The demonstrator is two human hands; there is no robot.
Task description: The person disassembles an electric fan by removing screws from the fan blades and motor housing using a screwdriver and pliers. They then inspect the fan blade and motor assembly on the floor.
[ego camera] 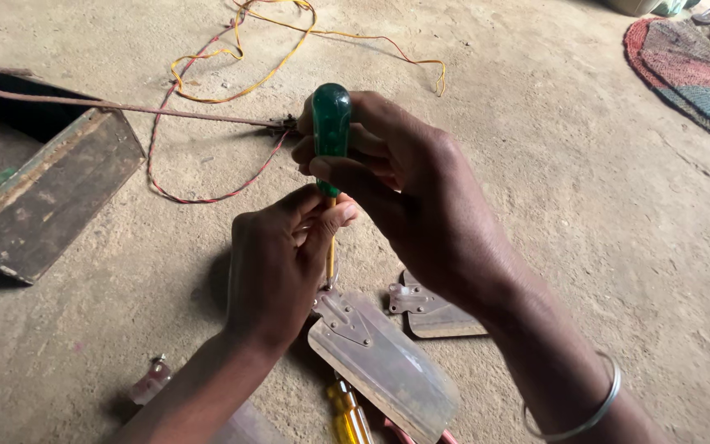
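Head view shows your right hand (pixel 408 193) wrapped tightly round the green handle of a screwdriver (pixel 331 123), which stands upright with its shaft pointing down. Your left hand (pixel 277 263) pinches the shaft low down, fingers closed around it, just above the bracket end of a metal fan blade (pixel 384 362) lying on the concrete floor (pixel 601 214). A second blade (pixel 433 311) lies just beside it under your right wrist, which wears a thin bangle (pixel 585 415). A yellow-handled tool (pixel 348 415) lies near the first blade. Twisted red and yellow wires (pixel 232 78) trail beyond, and a worn wooden box (pixel 43 197) sits to the left.
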